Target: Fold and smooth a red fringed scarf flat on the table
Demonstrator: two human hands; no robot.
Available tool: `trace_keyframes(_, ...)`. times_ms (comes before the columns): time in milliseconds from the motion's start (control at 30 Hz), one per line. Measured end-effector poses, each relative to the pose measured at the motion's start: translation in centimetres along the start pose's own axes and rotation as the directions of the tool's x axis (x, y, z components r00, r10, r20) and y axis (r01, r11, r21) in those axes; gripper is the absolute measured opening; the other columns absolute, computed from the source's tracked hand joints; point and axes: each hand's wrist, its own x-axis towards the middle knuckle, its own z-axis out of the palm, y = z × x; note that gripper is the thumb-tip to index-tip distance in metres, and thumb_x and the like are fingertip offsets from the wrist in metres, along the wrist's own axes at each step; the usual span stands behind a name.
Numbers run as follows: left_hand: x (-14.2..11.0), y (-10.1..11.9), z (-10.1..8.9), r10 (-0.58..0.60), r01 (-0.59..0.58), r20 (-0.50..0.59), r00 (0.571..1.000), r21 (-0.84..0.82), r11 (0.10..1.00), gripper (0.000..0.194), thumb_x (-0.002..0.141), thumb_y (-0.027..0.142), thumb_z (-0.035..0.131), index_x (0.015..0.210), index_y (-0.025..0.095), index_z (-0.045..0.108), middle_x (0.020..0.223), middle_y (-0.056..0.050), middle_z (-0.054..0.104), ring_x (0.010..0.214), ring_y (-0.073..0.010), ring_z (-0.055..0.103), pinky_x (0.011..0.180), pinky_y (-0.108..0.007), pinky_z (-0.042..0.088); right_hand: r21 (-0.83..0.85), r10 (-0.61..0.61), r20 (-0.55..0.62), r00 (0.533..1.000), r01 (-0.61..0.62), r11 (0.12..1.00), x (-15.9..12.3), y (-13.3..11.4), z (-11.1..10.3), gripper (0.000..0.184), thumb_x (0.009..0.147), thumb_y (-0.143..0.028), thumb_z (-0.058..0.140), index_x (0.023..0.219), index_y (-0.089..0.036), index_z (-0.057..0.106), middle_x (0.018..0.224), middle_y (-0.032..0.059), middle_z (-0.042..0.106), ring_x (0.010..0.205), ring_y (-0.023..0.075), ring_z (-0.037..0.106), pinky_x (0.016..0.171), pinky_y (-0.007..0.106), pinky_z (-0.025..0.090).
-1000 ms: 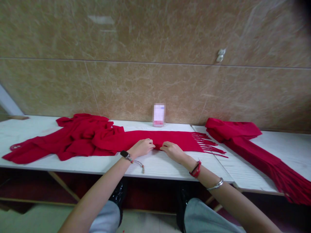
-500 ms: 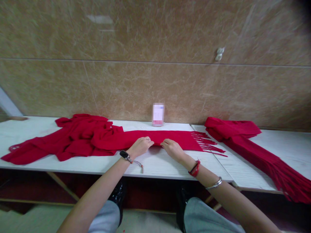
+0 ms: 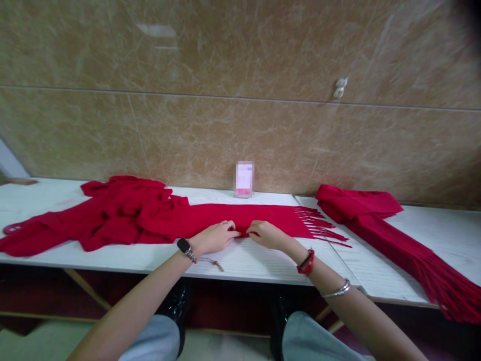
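Observation:
A red scarf (image 3: 270, 214) lies along the white bench, flat in its middle, with a fringe at its right end and a crumpled heap at its left. My left hand (image 3: 216, 237) pinches the near edge of the flat part, thumb and fingertips together on the cloth. Just to the right, my right hand (image 3: 267, 234) grips the same edge with bent fingers. A small fold of cloth shows in the narrow gap between the two hands.
A second red scarf (image 3: 391, 235) lies folded at the right, its fringe hanging over the front edge. An upright blurred phone-like object (image 3: 244, 179) leans against the marbled wall (image 3: 180, 125). The white bench (image 3: 240, 260) has a seam right of the middle. A small white hook (image 3: 340, 87) is on the wall.
Both hands have come slightly lower in the view, and their fingers have shifted on the scarf's near edge. The scarf is otherwise much as before; the view has moved a little.

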Motion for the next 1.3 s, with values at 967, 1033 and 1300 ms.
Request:
trace_keyframes(967,-1.5,1.3,0.2,-0.256,0.322,0.269,0.929,-0.243,0.915,0.049,0.089,0.052,0.025,0.135,0.036,0.029,0.147,-0.007,0.013,0.131,-0.0359,0.009,0.101,-0.054,0.013,-0.074,0.251,0.148,0.957,-0.242,0.967,8.2,1.6,0.5,0.041,0.074,0.002,0.037,0.106,-0.007,0.062,0.109,0.0153,0.062,0.101,0.0209,0.057,0.088,0.03,0.041)
trace_keyframes(1033,-1.5,1.3,0.3,-0.258,0.323,0.262,0.93,-0.249,0.913,0.049,0.089,0.051,0.026,0.135,0.036,0.029,0.147,-0.007,0.013,0.131,-0.0366,0.01,0.101,-0.054,0.014,-0.069,0.233,0.16,0.959,-0.225,0.972,8.3,1.5,-0.2,0.039,0.074,0.001,0.039,0.103,-0.008,0.063,0.106,0.0144,0.064,0.098,0.0207,0.058,0.086,0.029,0.043)
trace_keyframes(1300,-1.8,1.6,0.6,-0.311,0.363,0.218,0.925,-0.271,0.892,0.048,0.086,0.051,0.032,0.133,0.039,0.031,0.147,-0.005,0.014,0.13,-0.0397,0.01,0.099,-0.058,0.012,0.05,0.139,0.266,0.954,-0.158,0.986,10.2,1.1,0.6,0.035,0.071,-0.001,0.042,0.09,-0.016,0.067,0.094,0.0056,0.068,0.083,0.0153,0.061,0.076,0.024,0.046)
